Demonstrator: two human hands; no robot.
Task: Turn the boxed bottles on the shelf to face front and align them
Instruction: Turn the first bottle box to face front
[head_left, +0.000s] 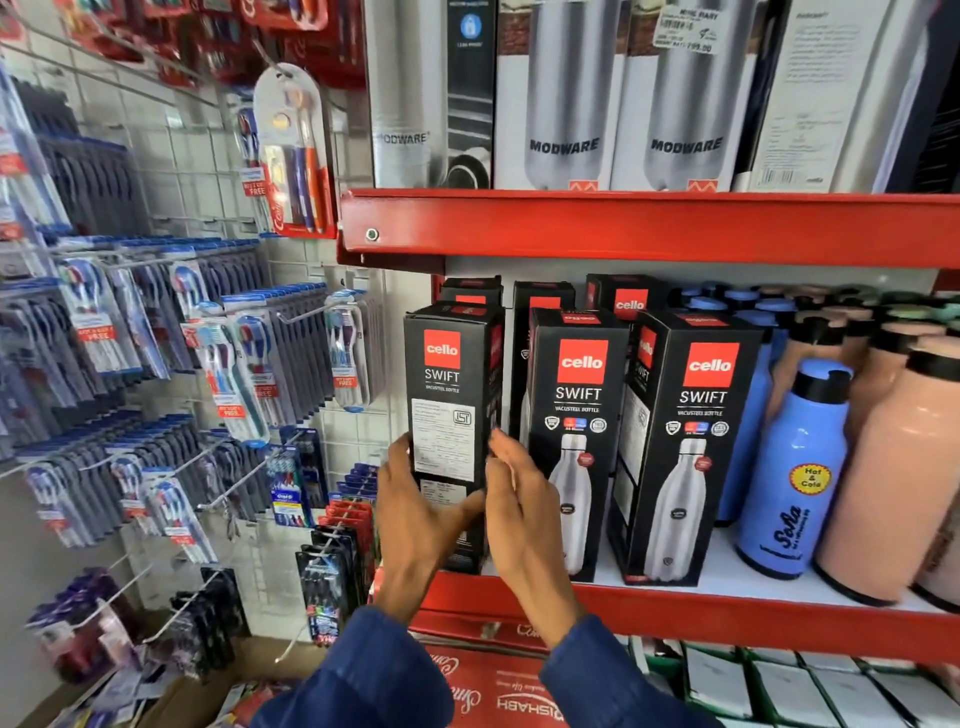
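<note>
Up front, both hands are clasping the leftmost black box (450, 415) on the red shelf (727, 610): the left hand (415, 512) is gripping its left edge, the right hand (519, 506) its right, label panel facing out beside two front-facing boxes (574, 441)

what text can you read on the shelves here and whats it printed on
"cello SWIFT": left black box held by both hands, with a white panel of fine print too small to read
"cello SWIFT": middle black box and right black box
"MODWARE": steel bottle boxes on the upper shelf
"Hot & Cold": blue bottle
"FREE": toothbrush pack
Price sticker: blurred
</note>
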